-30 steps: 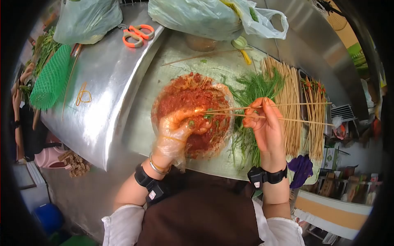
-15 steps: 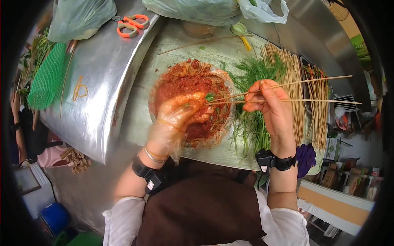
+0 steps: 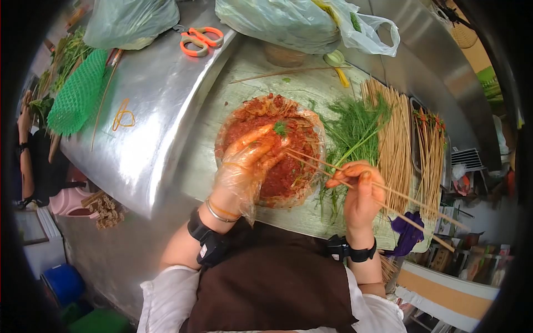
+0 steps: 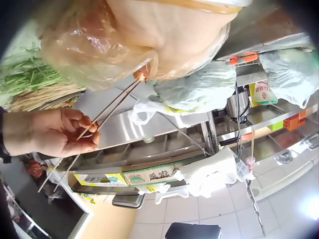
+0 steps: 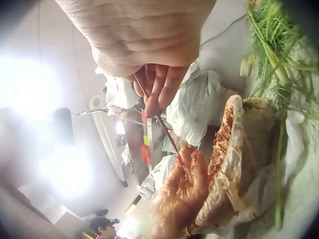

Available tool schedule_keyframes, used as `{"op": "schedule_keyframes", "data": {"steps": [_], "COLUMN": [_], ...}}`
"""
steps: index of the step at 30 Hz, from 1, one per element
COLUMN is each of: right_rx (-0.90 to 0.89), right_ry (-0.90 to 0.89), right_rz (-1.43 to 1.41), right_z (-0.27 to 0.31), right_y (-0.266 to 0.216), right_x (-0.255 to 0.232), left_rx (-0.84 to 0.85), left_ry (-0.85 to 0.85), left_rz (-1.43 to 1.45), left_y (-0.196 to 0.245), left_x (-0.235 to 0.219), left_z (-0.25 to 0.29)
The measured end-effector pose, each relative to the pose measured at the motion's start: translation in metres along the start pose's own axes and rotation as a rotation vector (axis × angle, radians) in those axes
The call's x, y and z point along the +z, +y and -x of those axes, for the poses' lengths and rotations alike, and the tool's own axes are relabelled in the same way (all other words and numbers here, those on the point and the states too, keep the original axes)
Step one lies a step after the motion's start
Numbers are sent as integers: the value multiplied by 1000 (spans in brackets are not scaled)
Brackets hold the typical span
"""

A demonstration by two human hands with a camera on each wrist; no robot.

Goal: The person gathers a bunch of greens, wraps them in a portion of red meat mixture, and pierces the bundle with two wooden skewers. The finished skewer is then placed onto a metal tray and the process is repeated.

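My left hand (image 3: pixel 247 164), in a clear plastic glove held by a rubber band, is over a plastic-lined bowl (image 3: pixel 322 139) of red marinated meat (image 3: pixel 255 119). Its thumb and fingers hold a red-coated piece at the tips of two thin bamboo skewers (image 3: pixel 411 201); the glove partly hides this piece. A green herb sprig (image 3: pixel 280 129) lies by the index fingertip. My bare right hand (image 3: pixel 361 194), its fingers stained orange, pinches both skewers along their length, right of the bowl. Their back ends slant down toward the right, spread apart.
Green fronds (image 3: pixel 358 130) lie right of the bowl, beside a row of bare bamboo skewers (image 3: pixel 394 150). Filled skewers (image 3: pixel 430 161) stand beyond them. Plastic bags (image 3: pixel 277 25) and orange-handled scissors (image 3: pixel 194 47) are at the back. A purple cloth (image 3: pixel 408 233) lies at the near right.
My right hand has come down toward me, swinging the skewers' back ends lower. The left index finger has stretched out, with the herb sprig now beyond it. The head view has shifted slightly.
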State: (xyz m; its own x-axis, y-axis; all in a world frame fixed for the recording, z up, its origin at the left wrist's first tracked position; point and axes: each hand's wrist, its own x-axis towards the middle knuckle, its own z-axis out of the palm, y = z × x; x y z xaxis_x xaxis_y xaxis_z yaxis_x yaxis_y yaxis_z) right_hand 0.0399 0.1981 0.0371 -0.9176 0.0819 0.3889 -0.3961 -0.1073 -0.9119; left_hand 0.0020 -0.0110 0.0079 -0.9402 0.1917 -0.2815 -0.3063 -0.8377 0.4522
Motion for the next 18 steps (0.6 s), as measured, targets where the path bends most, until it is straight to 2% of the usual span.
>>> {"op": "schedule_keyframes", "data": {"steps": [9, 13, 18], "right_rx": [-170, -158, -182], "right_ry": [-82, -56, -32], "right_rz": [212, 129, 156], "right_z": [12, 13, 17], "right_y": [1, 4, 14], "right_x": [12, 14, 17], "left_rx": [-56, -83, -72], "left_ry": [27, 24, 27], "left_rz": [89, 105, 113], "left_y": [-4, -2, -2], "left_x": [4, 8, 9], "left_z": [3, 6, 7]}}
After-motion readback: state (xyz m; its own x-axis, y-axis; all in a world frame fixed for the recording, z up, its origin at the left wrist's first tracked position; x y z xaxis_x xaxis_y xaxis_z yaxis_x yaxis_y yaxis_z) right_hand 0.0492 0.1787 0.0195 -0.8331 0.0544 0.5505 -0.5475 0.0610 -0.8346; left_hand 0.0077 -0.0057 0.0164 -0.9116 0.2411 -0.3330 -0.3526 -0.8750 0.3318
